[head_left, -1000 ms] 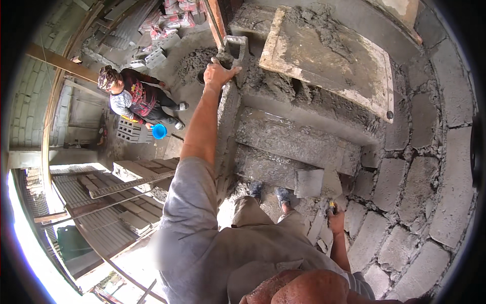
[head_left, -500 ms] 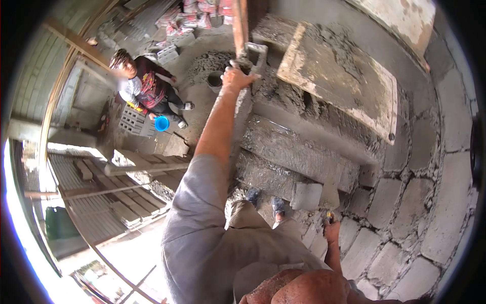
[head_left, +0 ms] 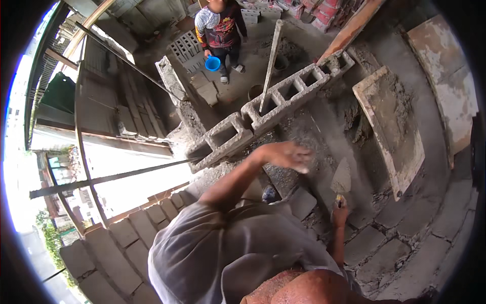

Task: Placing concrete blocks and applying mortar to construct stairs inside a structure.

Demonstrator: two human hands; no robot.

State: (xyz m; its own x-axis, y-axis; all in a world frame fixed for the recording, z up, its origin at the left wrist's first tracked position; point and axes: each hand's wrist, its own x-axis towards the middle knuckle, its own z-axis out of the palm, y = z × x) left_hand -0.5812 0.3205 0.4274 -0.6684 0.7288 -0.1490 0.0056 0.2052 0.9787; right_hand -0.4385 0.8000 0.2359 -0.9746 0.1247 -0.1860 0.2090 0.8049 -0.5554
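My left hand [head_left: 287,155] reaches out over the mortar-spattered steps with its fingers apart and nothing in it. Beyond it runs a row of hollow concrete blocks [head_left: 288,93], their cores facing up; the hand is apart from them. My right hand [head_left: 340,209] is closed around the handle of a trowel [head_left: 342,177], whose pointed blade is directed away from me. To the right of the trowel lies a mortar board [head_left: 397,121] with wet grey mortar [head_left: 400,101] heaped on it.
A person [head_left: 220,30] stands at the far side holding a blue dipper [head_left: 212,63]. A steel bar [head_left: 116,177] juts left from the block row, and a thin pole [head_left: 272,66] rises from it. A wooden post [head_left: 352,30] leans beyond. A block wall [head_left: 385,248] is at right.
My left hand has left the far end of the block row and drawn back nearer me. The view has turned left. The trowel blade now shows clearly in my right hand.
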